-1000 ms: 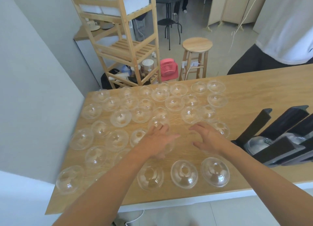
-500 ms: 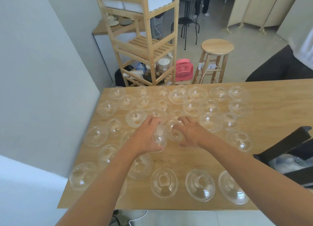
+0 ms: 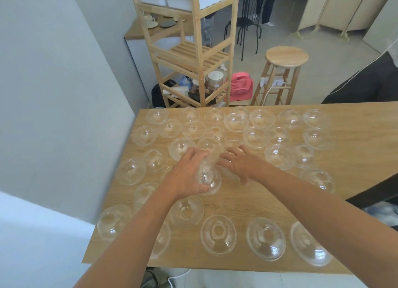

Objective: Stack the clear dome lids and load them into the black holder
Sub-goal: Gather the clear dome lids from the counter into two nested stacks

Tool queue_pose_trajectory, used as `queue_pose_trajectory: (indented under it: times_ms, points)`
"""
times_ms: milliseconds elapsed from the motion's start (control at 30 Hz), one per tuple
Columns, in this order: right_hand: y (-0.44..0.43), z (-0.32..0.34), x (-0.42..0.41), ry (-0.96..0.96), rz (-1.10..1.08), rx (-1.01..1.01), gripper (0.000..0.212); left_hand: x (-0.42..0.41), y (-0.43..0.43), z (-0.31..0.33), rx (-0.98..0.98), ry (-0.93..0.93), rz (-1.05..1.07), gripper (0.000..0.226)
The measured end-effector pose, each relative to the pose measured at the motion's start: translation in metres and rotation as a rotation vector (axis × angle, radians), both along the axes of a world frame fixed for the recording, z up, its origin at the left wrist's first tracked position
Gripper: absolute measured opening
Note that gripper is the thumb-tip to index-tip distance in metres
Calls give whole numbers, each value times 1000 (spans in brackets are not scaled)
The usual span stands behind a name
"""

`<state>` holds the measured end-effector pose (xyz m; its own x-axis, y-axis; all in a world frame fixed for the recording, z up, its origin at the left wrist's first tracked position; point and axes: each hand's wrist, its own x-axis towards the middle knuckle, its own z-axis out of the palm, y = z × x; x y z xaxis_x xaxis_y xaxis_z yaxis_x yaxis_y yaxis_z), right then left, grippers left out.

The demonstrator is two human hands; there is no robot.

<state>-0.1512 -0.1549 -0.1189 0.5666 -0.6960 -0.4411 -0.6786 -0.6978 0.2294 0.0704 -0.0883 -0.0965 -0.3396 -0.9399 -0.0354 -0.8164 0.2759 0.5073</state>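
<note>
Several clear dome lids lie spread over the wooden table (image 3: 355,136), dome up. My left hand (image 3: 189,175) is closed around a clear dome lid (image 3: 207,176) near the table's middle, lifted and tilted on its side. My right hand (image 3: 239,162) rests just to the right, fingers spread over another dome lid (image 3: 231,175) that stays on the table. Three lids (image 3: 218,235) line the near edge. The black holder (image 3: 374,196) shows only as a dark strip at the right edge, mostly cut off by the frame.
A grey wall runs along the table's left side. Beyond the far edge stand a wooden shelf rack (image 3: 193,57), a round wooden stool (image 3: 285,59) and a pink fan (image 3: 239,87). A person in dark clothes (image 3: 366,83) is at the far right.
The view has swung left, pushing the black holder almost out of frame. Both hands moved forward and left, and my left hand closed on a lid and tipped it up.
</note>
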Motion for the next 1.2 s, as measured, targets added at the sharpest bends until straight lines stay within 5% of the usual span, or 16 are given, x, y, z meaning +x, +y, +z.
queue_pose_trajectory:
  times_ms: [200,533,667,933,1200]
  points:
    - [5,13,-8,-111,-44,-57,99,-5,8,2,33,83,34,84]
    - [58,31,-87,-964,-679,52,93,-72,75,-7,156,464,141,83]
    - [99,19,-123,-1131,-871,33,87,-105,103,-23,206,510,104,83]
    - [168,-1,-162,-1301,-1017,53,85,-140,127,-44,244,411,141,82]
    - [214,-29,-176,-1334,-905,44,81,-146,136,-62,-47,38,56,80]
